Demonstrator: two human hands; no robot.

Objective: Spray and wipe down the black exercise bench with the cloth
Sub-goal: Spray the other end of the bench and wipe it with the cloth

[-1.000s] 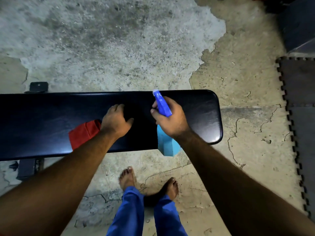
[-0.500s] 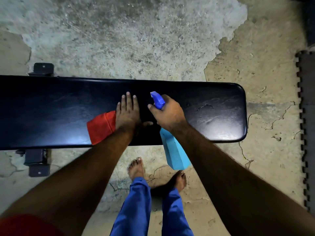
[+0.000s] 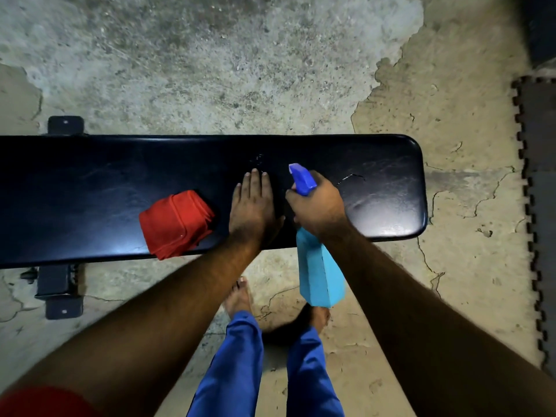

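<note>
The black exercise bench (image 3: pixel 90 182) runs across the view from the left edge to its rounded right end. A folded red cloth (image 3: pixel 176 222) lies on its near half, left of centre. My left hand (image 3: pixel 252 206) rests flat on the bench just right of the cloth, fingers straight, holding nothing. My right hand (image 3: pixel 319 206) grips a blue spray bottle (image 3: pixel 319 272) by its neck, the nozzle pointing toward the far side above the bench. A few small droplets show on the bench beyond my left fingertips.
Cracked concrete floor surrounds the bench. The black bench feet (image 3: pixel 60 291) stick out at the left, front and back. Dark interlocking foam mats (image 3: pixel 541 206) line the right edge. My bare feet (image 3: pixel 240 296) and blue trouser legs stand just in front of the bench.
My left hand has slid right off the red cloth and flattened on the bench, leaving the cloth fully uncovered. The spray bottle stays gripped in my right hand.
</note>
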